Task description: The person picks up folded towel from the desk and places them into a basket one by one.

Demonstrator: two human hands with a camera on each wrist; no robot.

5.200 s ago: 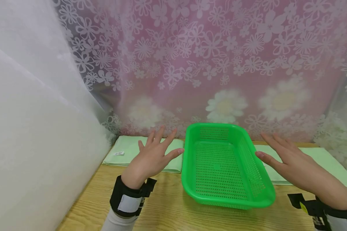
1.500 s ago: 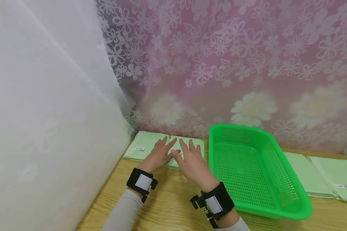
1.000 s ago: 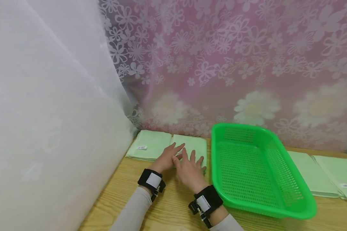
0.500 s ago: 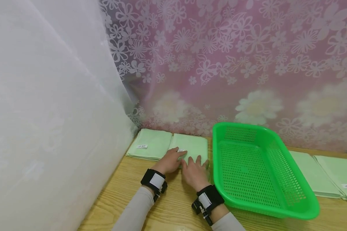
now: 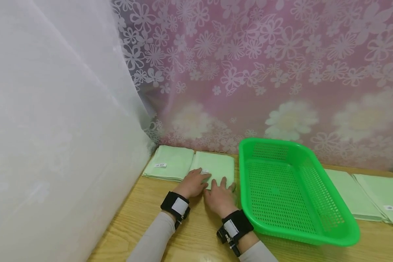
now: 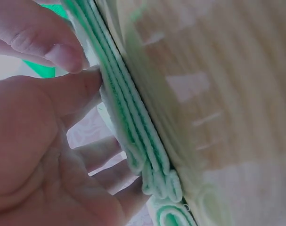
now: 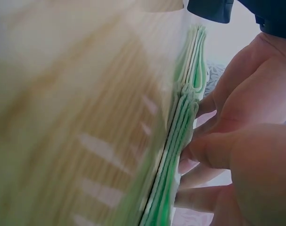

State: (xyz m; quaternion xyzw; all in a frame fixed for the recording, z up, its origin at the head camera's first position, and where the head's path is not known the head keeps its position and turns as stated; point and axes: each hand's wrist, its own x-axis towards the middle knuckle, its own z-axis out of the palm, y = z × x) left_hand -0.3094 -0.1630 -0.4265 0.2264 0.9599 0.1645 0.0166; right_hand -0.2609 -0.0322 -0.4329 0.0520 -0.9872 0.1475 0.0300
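Note:
A folded pale green cloth with a small white tag lies on the wooden table, left of the green basket. My left hand rests on its near left part, fingers relaxed over the top. Beside it, my right hand spreads its fingers on the near right part. In the left wrist view the thumb meets the edge of the stacked layers. From the right wrist, that hand's thumb likewise sits against the upper edge of the fold, and the layers remain flat.
Another folded cloth adjoins on the left, near the white curtain. Two more folded cloths, one of them a tagged cloth, lie right of the basket. A floral curtain hangs behind the table.
Both hands, earlier spread apart on either side of the basket, have come together left of it and lowered onto the near edge of the cloth. The head view has turned left.

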